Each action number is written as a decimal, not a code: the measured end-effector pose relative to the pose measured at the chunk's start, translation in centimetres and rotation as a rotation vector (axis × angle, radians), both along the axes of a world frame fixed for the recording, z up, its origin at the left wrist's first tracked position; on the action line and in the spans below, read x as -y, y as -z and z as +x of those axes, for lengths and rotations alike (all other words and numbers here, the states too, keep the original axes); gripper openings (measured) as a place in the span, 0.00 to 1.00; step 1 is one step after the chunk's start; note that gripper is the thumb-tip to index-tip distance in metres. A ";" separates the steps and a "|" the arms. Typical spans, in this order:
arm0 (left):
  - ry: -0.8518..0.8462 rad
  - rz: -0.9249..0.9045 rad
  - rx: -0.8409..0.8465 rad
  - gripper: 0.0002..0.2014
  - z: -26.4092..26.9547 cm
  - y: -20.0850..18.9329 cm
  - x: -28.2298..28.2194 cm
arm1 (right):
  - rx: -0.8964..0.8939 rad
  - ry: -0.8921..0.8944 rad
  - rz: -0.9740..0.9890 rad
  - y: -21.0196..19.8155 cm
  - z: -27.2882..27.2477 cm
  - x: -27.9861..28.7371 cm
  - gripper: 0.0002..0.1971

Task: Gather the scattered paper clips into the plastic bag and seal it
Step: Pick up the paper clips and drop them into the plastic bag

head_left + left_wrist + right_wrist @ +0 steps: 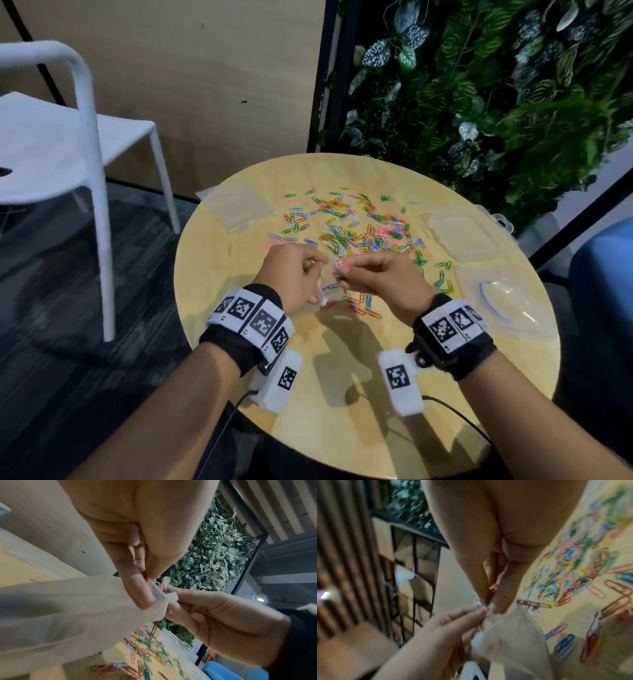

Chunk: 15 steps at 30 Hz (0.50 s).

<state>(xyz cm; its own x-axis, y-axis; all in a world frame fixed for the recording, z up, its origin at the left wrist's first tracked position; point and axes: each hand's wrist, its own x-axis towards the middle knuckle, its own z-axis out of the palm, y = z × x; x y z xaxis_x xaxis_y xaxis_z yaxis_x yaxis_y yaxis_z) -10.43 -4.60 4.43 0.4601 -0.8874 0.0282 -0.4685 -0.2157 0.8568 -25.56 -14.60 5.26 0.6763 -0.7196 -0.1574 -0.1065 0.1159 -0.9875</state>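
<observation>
Head view: left hand (294, 274) pinches the mouth of the clear plastic bag (330, 293) above the round table (342, 394); right hand (380, 277) pinches a few paper clips (339, 270) at the opening. The scattered paper clips (359, 226) lie mostly beyond the hands. Risk: the mouth is narrow, so clips may snag the rim and drop. Left wrist view: thumb and fingers (137, 588) are closed on the bag rim; if the pinch slackens, the film could slip and the mouth fold shut. Right wrist view: blurred; fingertips (498, 604) are closed on clips at the mouth. Wristband squares show patterns, no readable writing.
</observation>
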 end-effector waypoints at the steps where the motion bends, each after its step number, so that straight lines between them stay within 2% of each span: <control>1: -0.005 -0.001 0.009 0.07 -0.3 -0.1 0.1 | -0.084 -0.035 -0.132 0.1 0.4 -0.5 0.08; 2: -0.008 -0.001 0.020 0.07 -0.5 -0.1 0.1 | -0.195 -0.061 -0.302 0.3 0.7 -0.8 0.07; 4: -0.001 0.002 0.029 0.07 -0.8 -0.3 0.2 | -0.356 -0.101 -0.586 0.6 1.1 -1.2 0.10; 6: 0.000 0.001 0.029 0.07 -0.9 -0.4 0.3 | -0.380 -0.094 -0.677 0.3 1.0 -1.2 0.14; 11: -0.030 -0.059 -0.070 0.08 -0.8 -0.2 0.4 | -0.348 0.060 -0.714 -0.1 -0.5 0.1 0.10; 13: -0.032 -0.066 -0.081 0.08 -0.8 -0.2 0.3 | -0.487 -0.024 -0.657 0.4 -1.1 0.9 0.18; 15: -0.032 -0.070 -0.077 0.08 -0.7 -0.3 0.2 | -0.547 -0.159 -0.447 0.9 -1.1 1.0 0.22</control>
<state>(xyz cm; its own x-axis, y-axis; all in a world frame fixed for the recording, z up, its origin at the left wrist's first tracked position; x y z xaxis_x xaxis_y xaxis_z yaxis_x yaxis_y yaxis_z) -11.09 -4.81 4.71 0.4909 -0.8696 0.0531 -0.3950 -0.1679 0.9032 -26.69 -15.65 4.39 0.6864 -0.6941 -0.2169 -0.5811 -0.3443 -0.7374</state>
